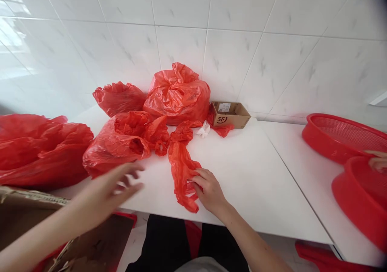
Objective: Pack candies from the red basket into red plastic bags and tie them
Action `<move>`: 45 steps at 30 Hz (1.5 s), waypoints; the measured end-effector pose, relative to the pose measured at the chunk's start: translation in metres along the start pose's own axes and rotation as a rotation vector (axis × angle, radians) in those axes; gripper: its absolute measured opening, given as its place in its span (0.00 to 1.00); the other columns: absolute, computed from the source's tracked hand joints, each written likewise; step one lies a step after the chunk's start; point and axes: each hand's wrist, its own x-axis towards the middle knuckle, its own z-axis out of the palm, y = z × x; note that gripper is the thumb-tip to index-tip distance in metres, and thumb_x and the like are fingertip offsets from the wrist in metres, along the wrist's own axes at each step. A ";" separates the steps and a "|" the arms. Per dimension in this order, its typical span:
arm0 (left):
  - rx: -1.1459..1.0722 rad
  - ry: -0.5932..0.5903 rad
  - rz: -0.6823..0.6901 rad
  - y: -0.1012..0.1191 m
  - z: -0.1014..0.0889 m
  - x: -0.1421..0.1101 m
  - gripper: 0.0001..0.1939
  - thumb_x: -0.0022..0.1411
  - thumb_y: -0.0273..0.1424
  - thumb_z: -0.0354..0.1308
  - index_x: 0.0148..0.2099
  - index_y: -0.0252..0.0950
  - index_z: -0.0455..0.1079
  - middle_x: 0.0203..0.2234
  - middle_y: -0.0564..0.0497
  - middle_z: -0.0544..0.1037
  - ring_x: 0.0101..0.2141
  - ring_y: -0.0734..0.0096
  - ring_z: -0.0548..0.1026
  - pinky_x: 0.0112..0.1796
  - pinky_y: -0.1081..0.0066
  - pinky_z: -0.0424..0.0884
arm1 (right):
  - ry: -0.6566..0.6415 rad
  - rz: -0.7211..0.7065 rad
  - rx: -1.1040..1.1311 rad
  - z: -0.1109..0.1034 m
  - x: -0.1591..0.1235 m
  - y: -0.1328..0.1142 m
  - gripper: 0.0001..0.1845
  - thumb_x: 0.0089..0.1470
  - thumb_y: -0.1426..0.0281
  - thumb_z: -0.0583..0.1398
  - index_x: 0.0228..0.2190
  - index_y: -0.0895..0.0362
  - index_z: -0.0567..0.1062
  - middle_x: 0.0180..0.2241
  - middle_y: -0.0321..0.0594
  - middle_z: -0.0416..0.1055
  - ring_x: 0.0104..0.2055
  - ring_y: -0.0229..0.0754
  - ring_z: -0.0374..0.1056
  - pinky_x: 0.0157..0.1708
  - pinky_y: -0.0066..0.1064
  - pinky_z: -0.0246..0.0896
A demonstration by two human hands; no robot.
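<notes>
My right hand (210, 191) pinches the edge of a crumpled red plastic bag (181, 171) lying loose and flattened on the white table. My left hand (119, 185), slightly blurred, hovers with fingers apart and holds nothing. Just beyond it sits a full red plastic bag (113, 143) with a gathered top, its exact contents hidden. Behind stand a large knotted red bag (178, 94) and a smaller red bag (119, 98), both bulging. At the far left lies another big red bag (39, 151).
A small open cardboard box (231, 120) and a crumpled white tissue (204, 129) lie near the tiled wall. Two red mesh sieves (322, 143) stand at the right, with another person's hand (379, 161) over them. An open carton (99, 239) is below the table's left front edge.
</notes>
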 end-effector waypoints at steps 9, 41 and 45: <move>-0.387 -0.394 0.135 0.058 0.161 0.049 0.17 0.49 0.42 0.67 0.39 0.39 0.78 0.38 0.45 0.80 0.42 0.53 0.76 0.42 0.60 0.73 | 0.018 0.079 0.109 -0.064 -0.023 0.005 0.33 0.52 0.87 0.48 0.54 0.50 0.70 0.49 0.41 0.72 0.49 0.41 0.68 0.48 0.37 0.69; -1.105 0.036 -0.413 0.029 0.137 0.037 0.13 0.49 0.28 0.68 0.38 0.39 0.70 0.25 0.56 0.72 0.23 0.75 0.73 0.24 0.77 0.72 | 0.000 0.841 0.669 -0.164 -0.020 0.062 0.18 0.42 0.77 0.55 0.38 0.54 0.74 0.38 0.35 0.71 0.24 0.30 0.58 0.24 0.24 0.55; -1.112 0.030 -0.384 0.042 0.145 0.036 0.15 0.53 0.29 0.66 0.44 0.43 0.71 0.26 0.55 0.75 0.22 0.74 0.74 0.22 0.77 0.72 | 0.185 0.498 0.260 -0.167 -0.006 0.017 0.18 0.49 0.79 0.53 0.39 0.53 0.75 0.49 0.40 0.69 0.49 0.40 0.66 0.44 0.31 0.63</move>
